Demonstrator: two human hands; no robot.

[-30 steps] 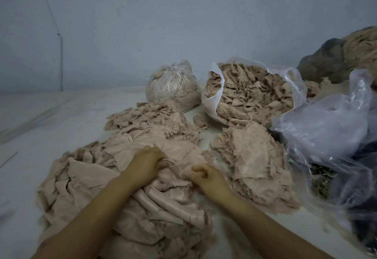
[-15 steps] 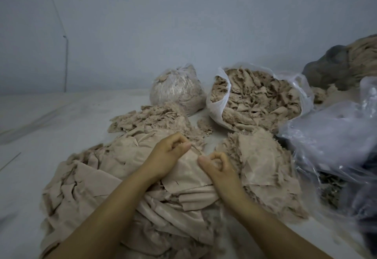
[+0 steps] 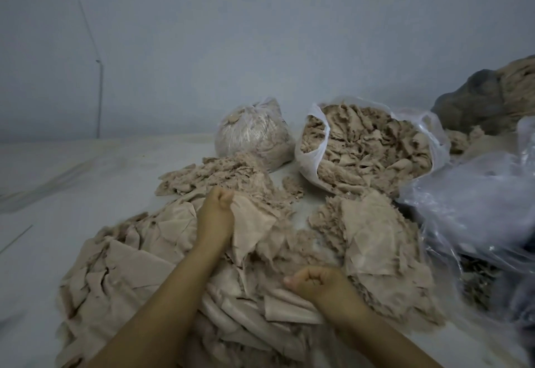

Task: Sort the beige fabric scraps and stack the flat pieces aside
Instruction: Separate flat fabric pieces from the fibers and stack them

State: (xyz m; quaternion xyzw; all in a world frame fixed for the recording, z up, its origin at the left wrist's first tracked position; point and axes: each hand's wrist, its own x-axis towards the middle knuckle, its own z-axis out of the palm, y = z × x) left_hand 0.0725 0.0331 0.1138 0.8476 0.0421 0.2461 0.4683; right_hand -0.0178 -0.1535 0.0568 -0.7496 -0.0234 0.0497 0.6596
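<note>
Since half a second ago the hands have drawn apart: the left hand [image 3: 216, 211] has gone farther away and the right hand [image 3: 315, 283] has pulled back toward the body. The left hand's fingers clench the top edge of a flat fabric piece [image 3: 254, 230], which hangs from that grip over the big fabric heap [image 3: 139, 275], its long axis running away from the person. The right hand's fingers are curled; whether they pinch cloth I cannot tell. A stack of flat pieces [image 3: 373, 231] lies just right, before an open bag [image 3: 311, 153] of scraps.
</note>
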